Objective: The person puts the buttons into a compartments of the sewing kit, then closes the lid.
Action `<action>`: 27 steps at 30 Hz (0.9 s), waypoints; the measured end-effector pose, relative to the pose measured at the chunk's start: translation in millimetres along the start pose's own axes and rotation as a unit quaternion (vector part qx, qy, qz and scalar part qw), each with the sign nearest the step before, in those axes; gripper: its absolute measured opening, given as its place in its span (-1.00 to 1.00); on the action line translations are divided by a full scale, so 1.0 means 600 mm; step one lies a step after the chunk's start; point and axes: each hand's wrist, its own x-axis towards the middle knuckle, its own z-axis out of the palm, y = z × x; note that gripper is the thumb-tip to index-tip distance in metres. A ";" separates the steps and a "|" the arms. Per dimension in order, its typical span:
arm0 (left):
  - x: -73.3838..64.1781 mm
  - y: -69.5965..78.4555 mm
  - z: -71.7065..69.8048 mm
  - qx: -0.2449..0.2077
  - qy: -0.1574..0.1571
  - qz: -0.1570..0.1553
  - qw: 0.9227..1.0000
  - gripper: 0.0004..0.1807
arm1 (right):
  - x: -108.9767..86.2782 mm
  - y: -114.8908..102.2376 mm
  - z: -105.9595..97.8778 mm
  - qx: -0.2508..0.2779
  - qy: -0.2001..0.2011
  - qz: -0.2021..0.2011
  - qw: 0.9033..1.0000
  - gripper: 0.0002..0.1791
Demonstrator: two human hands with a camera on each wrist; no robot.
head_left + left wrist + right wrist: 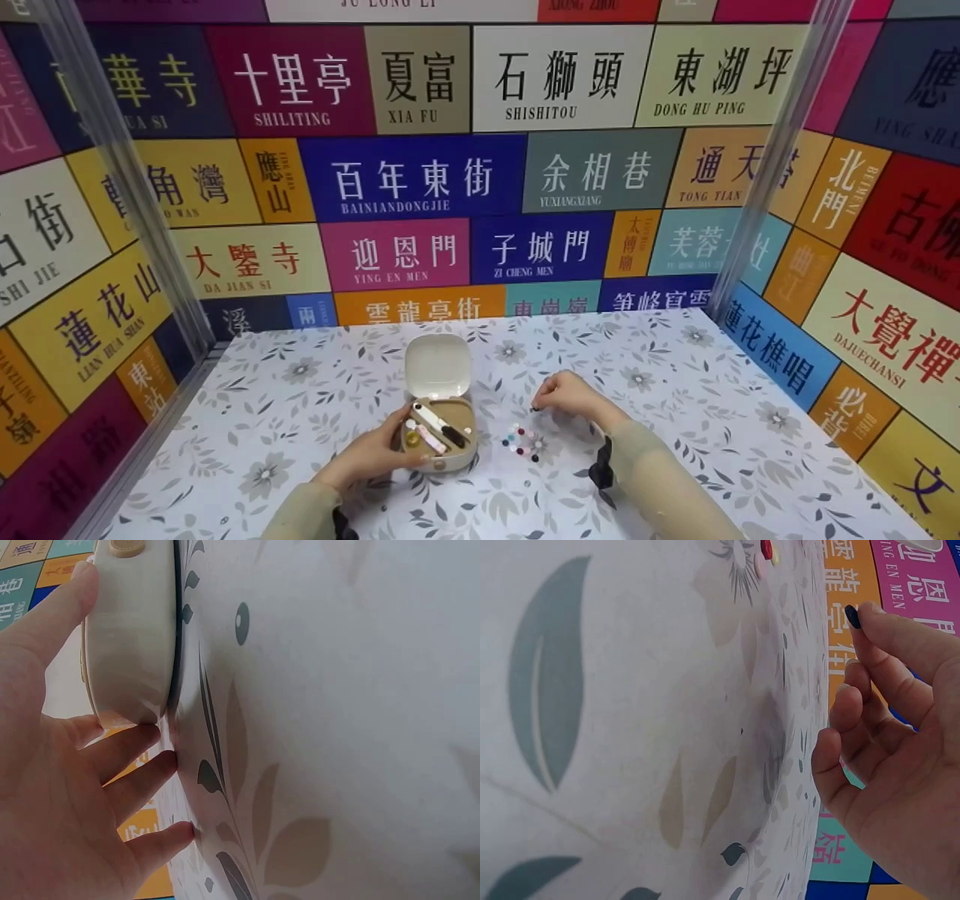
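Observation:
A cream lidded case [457, 463] stands on the table with its lid [438, 365] raised. My left hand [367, 452] holds it at the left, thumb on the front and fingers along the side. Inside lie a white-and-black stick [448, 433], a pinkish stick [430, 439] and a small yellow item [412, 439]. To the right of the case, my right hand [568, 394] pinches a small dark bead-like piece [852, 616] between thumb and index finger, just above the table. Several small red, blue, white and dark pieces [521, 444] lie loose between the case and that hand.
A floral cloth [300, 420] covers the table. Printed panels with large characters [412, 176] stand behind it and at both sides. Clear posts [780, 150] rise at the back corners. Dark straps [601, 469] circle both wrists.

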 end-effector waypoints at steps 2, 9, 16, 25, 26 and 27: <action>0.001 0.001 -0.001 0.009 0.002 0.000 1.000 0.20 | 0.000 -0.003 0.000 -0.004 0.002 0.005 1.000 -0.89; 0.002 -0.002 -0.002 0.018 -0.003 0.009 1.000 0.20 | 0.004 -0.009 0.002 -0.009 0.001 0.013 1.000 -0.90; 0.003 0.001 -0.004 0.000 -0.010 0.002 1.000 0.21 | 0.011 -0.013 0.001 -0.002 -0.001 0.007 1.000 -0.90; 0.002 0.001 -0.002 -0.004 -0.007 -0.001 1.000 0.21 | 0.019 -0.016 0.012 0.011 -0.007 -0.012 1.000 -0.90; 0.002 0.000 -0.002 0.000 -0.006 0.003 1.000 0.21 | 0.020 -0.016 0.013 0.010 -0.007 -0.014 1.000 -0.90; 0.002 -0.001 -0.002 0.004 -0.004 0.006 1.000 0.21 | 0.021 -0.017 0.015 0.009 -0.006 -0.017 1.000 -0.89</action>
